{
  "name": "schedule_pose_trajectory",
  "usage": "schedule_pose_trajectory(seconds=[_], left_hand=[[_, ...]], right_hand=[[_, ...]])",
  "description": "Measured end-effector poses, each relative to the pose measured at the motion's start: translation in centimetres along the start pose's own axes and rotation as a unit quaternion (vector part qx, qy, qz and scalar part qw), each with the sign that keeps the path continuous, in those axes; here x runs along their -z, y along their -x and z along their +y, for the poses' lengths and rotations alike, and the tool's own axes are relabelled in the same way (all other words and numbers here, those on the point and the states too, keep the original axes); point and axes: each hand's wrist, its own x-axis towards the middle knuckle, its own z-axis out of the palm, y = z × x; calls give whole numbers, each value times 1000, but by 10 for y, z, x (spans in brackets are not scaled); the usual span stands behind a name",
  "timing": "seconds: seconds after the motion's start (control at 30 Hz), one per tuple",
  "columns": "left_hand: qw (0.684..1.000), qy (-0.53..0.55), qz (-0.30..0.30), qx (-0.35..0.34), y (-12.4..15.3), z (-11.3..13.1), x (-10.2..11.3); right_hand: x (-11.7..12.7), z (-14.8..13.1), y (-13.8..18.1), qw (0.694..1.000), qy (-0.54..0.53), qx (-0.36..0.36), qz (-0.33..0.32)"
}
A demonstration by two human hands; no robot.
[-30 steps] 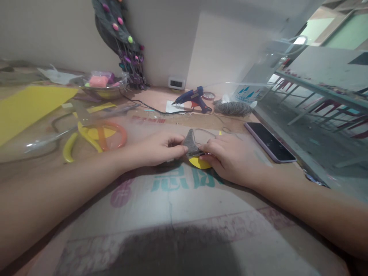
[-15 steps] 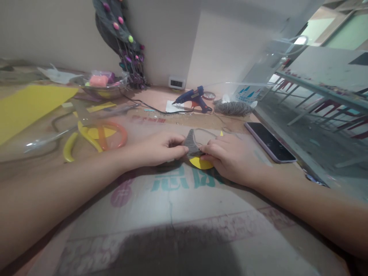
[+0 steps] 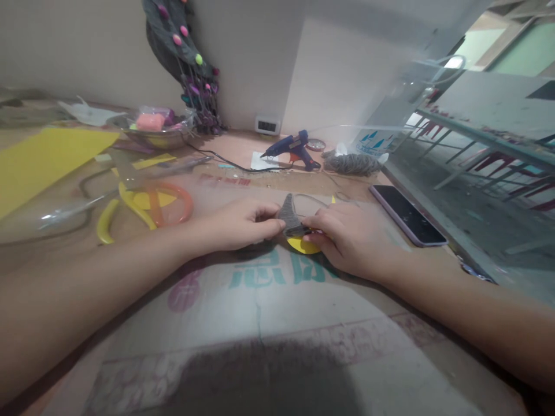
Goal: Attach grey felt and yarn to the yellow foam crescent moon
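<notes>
Both hands meet at the middle of the table over a small grey felt-like piece (image 3: 289, 215). My left hand (image 3: 243, 224) pinches its left edge with curled fingers. My right hand (image 3: 347, 236) presses and grips its right side, fingers closed. Under the grey piece lies a yellow round cut-out (image 3: 302, 246), partly covered by my right fingers. A thin loop of cord (image 3: 309, 199) shows just behind the grey piece.
A blue glue gun (image 3: 291, 148) with its cable lies at the back. A phone (image 3: 406, 215) rests at the right by the table edge. Yellow-handled scissors (image 3: 125, 208), an orange ring, yellow sheets (image 3: 39, 159), a bowl of bits (image 3: 154, 130) and grey yarn (image 3: 350, 163) are around.
Hardly anything differs; my right fingers have shifted slightly on the grey piece, and the view has drifted a little.
</notes>
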Motion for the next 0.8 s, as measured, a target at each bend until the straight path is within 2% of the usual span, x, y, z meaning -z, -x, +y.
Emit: schedule_pose_trajectory(seconds=[0.3,0.8], left_hand=[[1000,1,-1,2,1,-1,0],[999,47,-20,-14,1,2,0]], right_hand=[[-2,-1,-1,1000,-9,10,-12],[-5,2,0,999,-13,52,6]])
